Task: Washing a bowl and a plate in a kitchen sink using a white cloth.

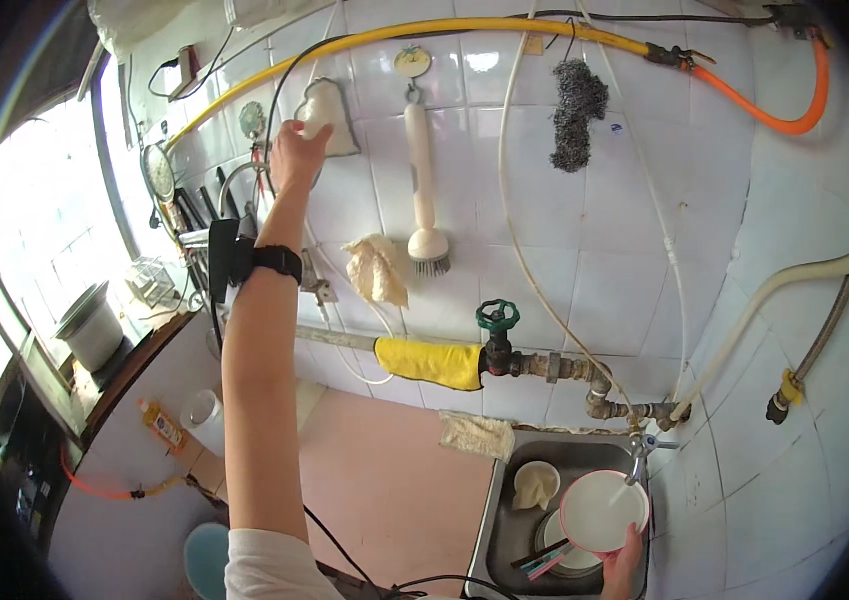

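Observation:
My left hand (299, 152) is raised to the tiled wall, its thumb and fingers on a white scrubbing pad (334, 112) with a grey edge. A black device is strapped to that wrist. Down at the right, my right hand (623, 562) grips the rim of a white bowl (603, 510) with a pink edge. The bowl is under the metal tap (636, 457), and a stream of water runs into it. Below it in the steel sink (503, 540) lie stacked dishes, chopsticks (544, 559) and a small white cup (537, 480) with a beige cloth in it.
A white-handled brush (419, 180), a steel wool scrubber (578, 112) and a crumpled cloth (376, 270) hang on the wall. A yellow cloth (428, 362) wraps the pipe beside a green valve wheel (498, 315). Knives (196, 206) stand at the left, near a pot (91, 330).

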`<state>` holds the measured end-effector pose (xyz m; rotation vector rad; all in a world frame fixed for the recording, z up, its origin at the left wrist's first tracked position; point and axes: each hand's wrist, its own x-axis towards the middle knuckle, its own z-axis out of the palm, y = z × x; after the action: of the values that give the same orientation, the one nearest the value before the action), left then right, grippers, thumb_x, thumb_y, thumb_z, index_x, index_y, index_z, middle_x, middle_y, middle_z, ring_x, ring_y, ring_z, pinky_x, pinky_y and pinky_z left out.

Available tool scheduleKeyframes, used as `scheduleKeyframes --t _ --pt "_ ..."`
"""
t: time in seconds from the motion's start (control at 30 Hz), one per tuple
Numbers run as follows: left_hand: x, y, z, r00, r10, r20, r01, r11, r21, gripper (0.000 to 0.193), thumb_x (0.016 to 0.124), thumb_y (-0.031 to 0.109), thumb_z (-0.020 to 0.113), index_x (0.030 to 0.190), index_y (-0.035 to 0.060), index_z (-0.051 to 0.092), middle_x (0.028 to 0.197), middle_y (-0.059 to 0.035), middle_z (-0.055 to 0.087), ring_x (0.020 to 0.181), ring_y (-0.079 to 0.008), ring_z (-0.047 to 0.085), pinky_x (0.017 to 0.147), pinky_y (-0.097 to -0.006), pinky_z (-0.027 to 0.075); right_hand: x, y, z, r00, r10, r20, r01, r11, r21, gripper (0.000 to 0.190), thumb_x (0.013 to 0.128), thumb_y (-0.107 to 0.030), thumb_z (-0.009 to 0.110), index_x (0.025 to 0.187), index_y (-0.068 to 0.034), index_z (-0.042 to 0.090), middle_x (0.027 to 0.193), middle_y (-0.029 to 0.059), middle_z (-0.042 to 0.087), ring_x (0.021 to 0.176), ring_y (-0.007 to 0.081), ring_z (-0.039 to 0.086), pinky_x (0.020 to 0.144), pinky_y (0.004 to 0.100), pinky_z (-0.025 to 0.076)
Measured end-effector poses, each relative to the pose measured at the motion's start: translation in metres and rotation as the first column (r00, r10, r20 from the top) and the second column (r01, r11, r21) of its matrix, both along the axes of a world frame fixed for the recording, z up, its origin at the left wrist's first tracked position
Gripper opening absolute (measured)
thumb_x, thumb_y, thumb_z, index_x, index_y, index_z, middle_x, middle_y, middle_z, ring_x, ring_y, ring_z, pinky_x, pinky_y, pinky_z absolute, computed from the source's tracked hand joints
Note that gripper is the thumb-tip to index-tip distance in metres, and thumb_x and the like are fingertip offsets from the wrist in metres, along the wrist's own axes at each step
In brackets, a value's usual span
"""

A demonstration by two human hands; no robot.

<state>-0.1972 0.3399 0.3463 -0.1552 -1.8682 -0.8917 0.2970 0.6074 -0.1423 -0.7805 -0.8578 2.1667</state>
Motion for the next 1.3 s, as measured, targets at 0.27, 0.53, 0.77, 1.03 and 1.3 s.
scheduleKeyframes --t 0.27,0.53,0.77,1.03,1.3 --pt "-0.028 -0.032 0.048 0.149 -0.756 -0.638 0.84 -0.244 0.485 0.026 0.083 0.018 0.039 0.097 -0.0024 0.047 0.09 -0.0144 0.053 0.079 -0.0264 0.055 0.07 -0.0373 0.049 0.012 0.0 -0.036 0.994 -0.048 0.099 0.05 0.999 -0.014 0.045 0.08 -0.034 0.046 0.118 -0.013 0.034 0.111 0.0106 0.046 0.092 0.029 0.053 0.062 0.0472 0.049" --pt "0.05 -0.053 -0.048 0.009 -0.991 -0.134 0.701 -0.09 0.707 0.021 0.082 0.021 0.043 0.093 0.0039 0.048 0.086 -0.0118 0.051 0.07 -0.0208 0.052 0.05 -0.0232 0.045 0.013 -0.001 -0.022 0.963 -0.079 0.259 0.074 0.997 0.028 0.041 0.08 -0.032 0.05 0.112 -0.008 0.041 0.101 0.0056 0.052 0.09 0.0168 0.052 0.063 0.0303 0.046" --pt "0.224 0.004 -0.211 -0.065 -0.891 0.449 0.388 0.392 0.834 0.032 0.077 0.026 0.052 0.101 0.0036 0.049 0.077 -0.0024 0.051 0.05 -0.0086 0.043 0.043 -0.018 0.034 -0.002 0.007 -0.003 0.959 -0.044 0.279 0.053 0.998 -0.025 0.042 0.079 -0.032 0.05 0.114 -0.01 0.041 0.101 0.0078 0.051 0.087 0.0179 0.053 0.061 0.036 0.049" --pt "0.342 0.116 -0.353 -0.672 -0.699 0.245 0.302 0.043 0.952 0.033 0.077 0.022 0.055 0.102 0.0002 0.05 0.087 -0.0067 0.055 0.078 -0.0133 0.055 0.057 -0.0238 0.045 0.01 -0.004 -0.011 0.98 0.043 0.193 -0.024 0.994 -0.102 0.041 0.082 -0.027 0.046 0.116 -0.007 0.036 0.1 0.0112 0.051 0.078 0.0218 0.058 0.055 0.0345 0.051" --pt "0.314 0.153 -0.478 0.005 -0.743 0.669 0.954 0.203 0.22 0.037 0.082 0.027 0.049 0.109 0.0024 0.045 0.093 -0.0052 0.054 0.087 -0.0142 0.05 0.073 -0.0257 0.041 0.017 0.005 -0.012 0.959 0.097 0.264 -0.08 0.994 -0.077 0.037 0.083 -0.03 0.039 0.112 -0.006 0.039 0.095 0.0093 0.054 0.078 0.0227 0.058 0.055 0.0352 0.051"
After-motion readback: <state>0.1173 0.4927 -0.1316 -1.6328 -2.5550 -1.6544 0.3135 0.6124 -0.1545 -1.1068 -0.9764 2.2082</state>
